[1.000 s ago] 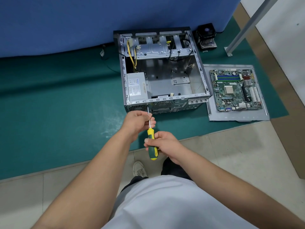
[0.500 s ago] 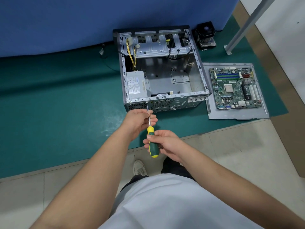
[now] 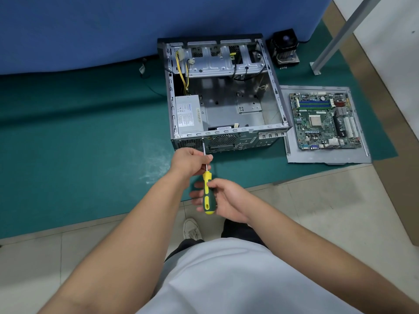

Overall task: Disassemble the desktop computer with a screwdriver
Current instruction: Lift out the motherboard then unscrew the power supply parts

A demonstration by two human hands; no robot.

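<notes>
An open grey computer case (image 3: 267,126) lies on its side on a green mat, with the power supply (image 3: 188,114) in its near left corner. A screwdriver (image 3: 208,189) with a yellow and green handle points up at the case's rear panel, its tip near the top edge above the supply's grille. My left hand (image 3: 189,163) pinches the metal shaft. My right hand (image 3: 223,198) is around the handle, with its fingers blurred and spread.
A motherboard (image 3: 324,121) lies on a grey side panel (image 3: 326,158) to the right of the case. A black CPU cooler (image 3: 284,49) stands behind it. A blue wall runs along the back; a metal leg (image 3: 337,39) slants at the right. My shoe (image 3: 191,230) is on the tile floor.
The right hand's fingers have loosened and shifted on the handle, now blurred with motion. The screwdriver stays at the same spot on the rear panel. The left hand keeps its pinch.
</notes>
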